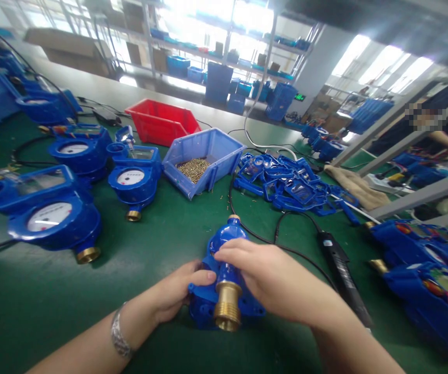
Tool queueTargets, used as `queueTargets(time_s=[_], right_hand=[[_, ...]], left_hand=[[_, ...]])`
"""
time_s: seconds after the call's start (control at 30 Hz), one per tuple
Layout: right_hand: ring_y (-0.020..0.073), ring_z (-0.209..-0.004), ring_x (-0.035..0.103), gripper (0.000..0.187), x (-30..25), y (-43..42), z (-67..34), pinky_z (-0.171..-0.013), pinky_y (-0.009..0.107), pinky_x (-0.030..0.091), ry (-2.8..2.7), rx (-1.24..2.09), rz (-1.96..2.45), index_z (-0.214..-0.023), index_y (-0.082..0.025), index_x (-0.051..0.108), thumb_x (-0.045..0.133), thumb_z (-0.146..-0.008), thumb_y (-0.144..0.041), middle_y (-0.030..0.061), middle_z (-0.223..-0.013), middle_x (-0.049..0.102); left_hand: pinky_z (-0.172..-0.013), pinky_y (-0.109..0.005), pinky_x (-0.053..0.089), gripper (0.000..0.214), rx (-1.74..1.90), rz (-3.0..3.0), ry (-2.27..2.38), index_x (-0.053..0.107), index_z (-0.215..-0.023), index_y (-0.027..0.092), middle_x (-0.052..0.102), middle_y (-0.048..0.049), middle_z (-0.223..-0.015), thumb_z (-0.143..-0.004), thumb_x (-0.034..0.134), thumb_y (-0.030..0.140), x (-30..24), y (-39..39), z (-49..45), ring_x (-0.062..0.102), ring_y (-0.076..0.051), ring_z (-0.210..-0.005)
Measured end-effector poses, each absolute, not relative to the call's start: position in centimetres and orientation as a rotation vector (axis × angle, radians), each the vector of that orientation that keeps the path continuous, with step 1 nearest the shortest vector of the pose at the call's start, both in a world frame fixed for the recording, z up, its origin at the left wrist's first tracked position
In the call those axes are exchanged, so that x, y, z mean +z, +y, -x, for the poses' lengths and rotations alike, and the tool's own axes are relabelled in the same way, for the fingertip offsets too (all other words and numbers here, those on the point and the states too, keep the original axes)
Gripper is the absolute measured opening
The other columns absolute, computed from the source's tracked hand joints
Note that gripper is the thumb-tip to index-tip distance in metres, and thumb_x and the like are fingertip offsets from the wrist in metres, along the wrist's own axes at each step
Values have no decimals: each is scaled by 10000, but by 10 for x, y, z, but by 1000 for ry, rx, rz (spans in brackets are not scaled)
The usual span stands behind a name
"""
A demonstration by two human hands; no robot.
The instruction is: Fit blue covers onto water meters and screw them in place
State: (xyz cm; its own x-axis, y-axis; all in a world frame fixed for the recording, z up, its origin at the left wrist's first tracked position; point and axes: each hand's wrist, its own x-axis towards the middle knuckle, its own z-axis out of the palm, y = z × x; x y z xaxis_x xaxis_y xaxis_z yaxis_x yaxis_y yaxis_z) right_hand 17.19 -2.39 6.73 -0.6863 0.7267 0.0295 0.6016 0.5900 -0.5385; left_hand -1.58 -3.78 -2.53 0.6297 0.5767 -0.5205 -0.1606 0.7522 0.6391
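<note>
A blue water meter [229, 234] with brass threaded ends lies in front of me on the green mat, its brass pipe end [227, 309] pointing toward me. My left hand [183, 288] grips its left side, thumb on top and the other fingers partly hidden beneath. Over the meter's upper right side, my right hand [263, 270] is wrapped, fingers bent across the blue body. The meter's dial is not visible. Just right of my right hand rests a black electric screwdriver [343, 275] with its cable.
Several finished-looking blue meters [54, 218] stand on the left. A blue bin [224, 156] of small brass-coloured screws [193, 170] and a red bin [161, 122] are ahead. Blue plastic frames [286, 179] are piled right of them. More meters [430, 280] line the right edge; another person [438, 132] is beyond.
</note>
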Motion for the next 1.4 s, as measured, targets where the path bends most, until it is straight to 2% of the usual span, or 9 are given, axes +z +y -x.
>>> queueTargets(time_s=[0.13, 0.23, 0.33, 0.5, 0.67, 0.77, 0.97, 1.23, 1.4], right_hand=[[135, -750, 631, 298, 51, 27, -195, -720, 275, 517, -1664, 988, 1517, -987, -142, 613, 453, -758, -39, 57, -912, 666], [166, -780, 659, 286, 10, 53, -200, -730, 307, 541, -1560, 1105, 1636, -949, -95, 616, 414, -753, -46, 116, -903, 684], [191, -926, 660, 358, -26, 51, -196, -861, 353, 529, -1635, 1196, 1635, -1052, -84, 616, 403, -767, -53, 136, -1037, 674], [217, -1313, 395, 477, -50, 34, -189, -1138, 410, 276, -1850, 1085, 1660, -1291, -95, 518, 452, -820, -129, 129, -1384, 443], [301, -1405, 150, 583, -62, 64, -191, -1172, 471, 121, -1942, 799, 1845, -1378, 56, 354, 473, -868, -201, 268, -1465, 207], [318, -1394, 190, 624, -68, 97, -190, -1159, 490, 153, -2007, 686, 1888, -1397, 41, 318, 528, -882, -241, 283, -1452, 235], [268, -1365, 289, 520, -70, 128, -167, -1134, 484, 236, -2292, 596, 1721, -1385, -78, 385, 538, -920, -253, 182, -1441, 343], [224, -1332, 358, 394, -54, 81, -180, -1129, 370, 289, -2582, 449, 1665, -1322, -49, 475, 428, -934, -98, 177, -1406, 400], [221, -1161, 526, 230, -35, 58, -191, -995, 383, 437, -2643, 334, 1822, -1073, -54, 620, 450, -918, -61, 158, -1206, 568]], left_hand=[[-823, -334, 483, 670, 453, -533, 785, 597, -1038, 69, 697, -150, -952, -518, 798, 440, -20, -35, 15, 651, -237, -842], [-810, -313, 494, 646, 491, -511, 831, 601, -1019, 71, 707, -143, -939, -516, 802, 423, -21, -31, 18, 659, -221, -831], [-813, -320, 502, 677, 533, -482, 894, 583, -1061, 91, 710, -128, -956, -516, 801, 428, -23, -26, 23, 665, -229, -851], [-756, -311, 514, 685, 575, -464, 995, 567, -1092, 102, 715, -112, -945, -541, 790, 442, -25, -19, 29, 675, -228, -823], [-778, -310, 523, 673, 572, -452, 960, 577, -1077, 107, 719, -102, -931, -540, 803, 445, -25, -17, 30, 679, -222, -816], [-771, -301, 523, 633, 575, -458, 928, 592, -1055, 109, 723, -94, -901, -558, 800, 441, -25, -17, 30, 679, -215, -798], [-695, -268, 507, 582, 598, -467, 911, 618, -1036, 108, 720, -73, -796, -576, 797, 416, -26, -16, 31, 677, -211, -764], [-756, -289, 513, 636, 574, -492, 921, 591, -1108, 113, 720, -88, -908, -590, 782, 428, -25, -15, 31, 672, -212, -815], [-761, -295, 503, 689, 553, -516, 986, 565, -1139, 101, 712, -100, -950, -584, 771, 452, -24, -17, 32, 664, -215, -831]])
